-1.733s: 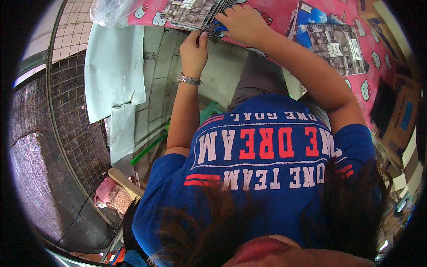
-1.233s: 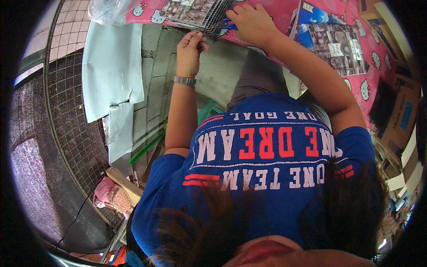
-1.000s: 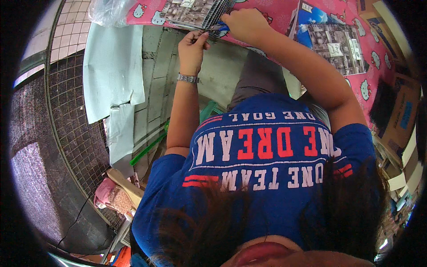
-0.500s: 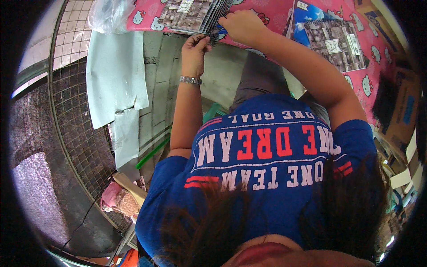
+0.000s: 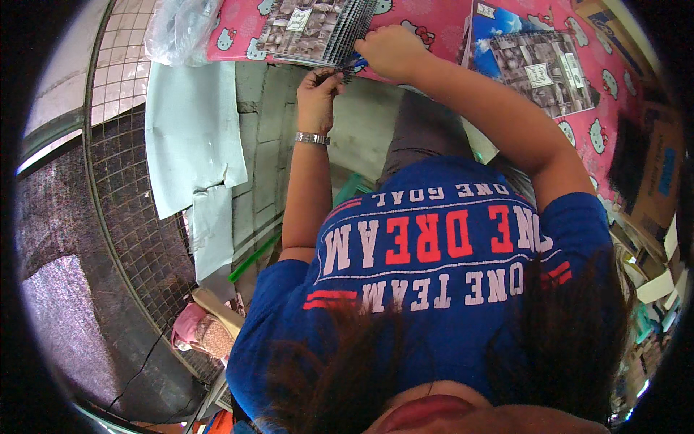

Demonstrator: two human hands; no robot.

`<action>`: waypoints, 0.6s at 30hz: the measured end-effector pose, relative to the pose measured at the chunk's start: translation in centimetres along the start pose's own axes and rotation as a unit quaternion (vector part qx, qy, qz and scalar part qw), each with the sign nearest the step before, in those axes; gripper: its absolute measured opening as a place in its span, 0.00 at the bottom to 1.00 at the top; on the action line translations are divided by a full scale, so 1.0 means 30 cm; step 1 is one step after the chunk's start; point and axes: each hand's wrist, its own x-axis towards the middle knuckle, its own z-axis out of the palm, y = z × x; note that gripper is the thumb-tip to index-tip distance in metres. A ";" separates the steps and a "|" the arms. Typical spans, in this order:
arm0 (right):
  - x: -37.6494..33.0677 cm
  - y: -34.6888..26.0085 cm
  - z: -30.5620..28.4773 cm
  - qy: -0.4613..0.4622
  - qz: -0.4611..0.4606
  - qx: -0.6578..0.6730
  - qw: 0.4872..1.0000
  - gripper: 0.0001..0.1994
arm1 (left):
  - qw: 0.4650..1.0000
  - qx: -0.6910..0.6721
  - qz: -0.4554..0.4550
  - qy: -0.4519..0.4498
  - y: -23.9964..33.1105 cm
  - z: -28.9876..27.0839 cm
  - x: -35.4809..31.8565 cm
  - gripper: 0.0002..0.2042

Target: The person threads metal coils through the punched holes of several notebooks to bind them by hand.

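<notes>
A spiral-bound notebook [image 5: 307, 29] with a grey photo-patterned cover lies at the table's near edge, its black coil binding [image 5: 353, 29] along the right side. My left hand [image 5: 316, 98], with a metal watch [image 5: 312, 138] on the wrist, pinches the coil's near end just below the notebook's corner. My right hand [image 5: 392, 54] is closed in a fist right of the coil. From it a small blue-handled tool [image 5: 359, 64] points toward the coil end; its tip is too small to make out.
Pink patterned cloth [image 5: 441, 76] covers the table. More notebooks [image 5: 542, 72] lie overlapped on the right, one with a blue cover. A clear plastic bag [image 5: 181, 29] sits at the far left. Cardboard boxes [image 5: 658, 166] stand at right; wire mesh [image 5: 137, 195] runs along the left.
My two hands stay at the coil's near end. The right fist has shifted slightly down, and more of the blue tool shows beside the coil. The whole view has shifted slightly.
</notes>
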 end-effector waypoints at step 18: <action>-0.003 -0.011 0.026 -0.044 0.046 0.016 0.998 0.12 | 0.999 0.047 0.004 0.016 -0.039 -0.003 0.014 0.08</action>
